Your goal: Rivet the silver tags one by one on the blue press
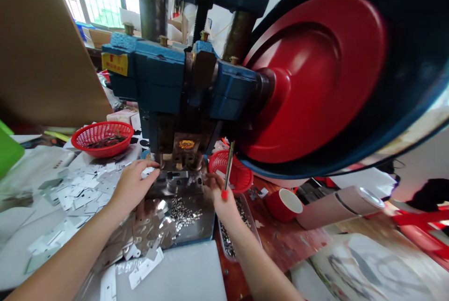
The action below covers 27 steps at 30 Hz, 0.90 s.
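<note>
At the left edge of the dark metal die (175,182) rests my left hand (135,183), fingers stretched out and thumb apart, with nothing visible between them. My right hand (222,203) is at the die's right side; its fingers are smeared by motion, so what they hold, if anything, does not show. A metal lever with a red tip (225,194) hangs in front of that hand. Above the die stands the blue press (157,76) with its ram block (187,146). Small shiny metal parts (184,214) lie in a heap on the bed plate below the die.
White flat metal plates (86,186) are piled at left, near a red basket (101,138). Another red basket (238,175) and a clear tray of small parts (229,245) are at right. A big red flywheel (315,72) overhangs a red cup (284,205) and a pink bottle (340,206).
</note>
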Motion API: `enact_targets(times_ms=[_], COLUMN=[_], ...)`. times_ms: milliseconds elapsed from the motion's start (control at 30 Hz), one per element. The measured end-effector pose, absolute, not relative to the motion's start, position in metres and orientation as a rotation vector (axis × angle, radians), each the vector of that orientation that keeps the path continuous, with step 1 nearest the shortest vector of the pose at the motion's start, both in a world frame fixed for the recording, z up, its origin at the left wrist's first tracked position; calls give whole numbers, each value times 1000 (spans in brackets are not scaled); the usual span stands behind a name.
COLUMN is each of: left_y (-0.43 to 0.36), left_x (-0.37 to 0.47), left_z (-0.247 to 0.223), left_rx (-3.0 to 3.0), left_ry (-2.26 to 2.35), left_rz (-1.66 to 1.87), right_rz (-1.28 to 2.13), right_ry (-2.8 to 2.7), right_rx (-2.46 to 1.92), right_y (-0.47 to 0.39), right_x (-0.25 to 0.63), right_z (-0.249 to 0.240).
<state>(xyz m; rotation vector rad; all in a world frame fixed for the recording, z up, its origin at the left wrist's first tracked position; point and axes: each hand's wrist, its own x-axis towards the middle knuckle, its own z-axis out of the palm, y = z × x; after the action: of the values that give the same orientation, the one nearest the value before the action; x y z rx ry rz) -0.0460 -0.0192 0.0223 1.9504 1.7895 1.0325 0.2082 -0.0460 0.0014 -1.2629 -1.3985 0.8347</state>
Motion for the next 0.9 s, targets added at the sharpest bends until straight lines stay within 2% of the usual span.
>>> enact_targets(times_ms=[100,167,300,567,800,900], left_y=[-32,-39,-50,-52,-52,-54], left_x=[-58,-62,-56,-38,-39,-42], left_z=[24,23,19,10,9,8], left_rx=[1960,1991,2107,2381,2364,2309], left_ry=[1809,1808,1747,1609,1607,1614], left_rz=[1021,1026,1033,810,860,945], right_rz=[1085,1126,1056,1083,1091,975], right_ry=[-1151,-1132,-1169,-1159,-1173,-1220], right_rx=[-1119,-1039,-1062,-1088,-1065,-1141], right_y=[-67,-76,-79,-78,-79,-78], right_x=[225,229,227,226,230,228], right_z=[1,6,10,-3,-2,0])
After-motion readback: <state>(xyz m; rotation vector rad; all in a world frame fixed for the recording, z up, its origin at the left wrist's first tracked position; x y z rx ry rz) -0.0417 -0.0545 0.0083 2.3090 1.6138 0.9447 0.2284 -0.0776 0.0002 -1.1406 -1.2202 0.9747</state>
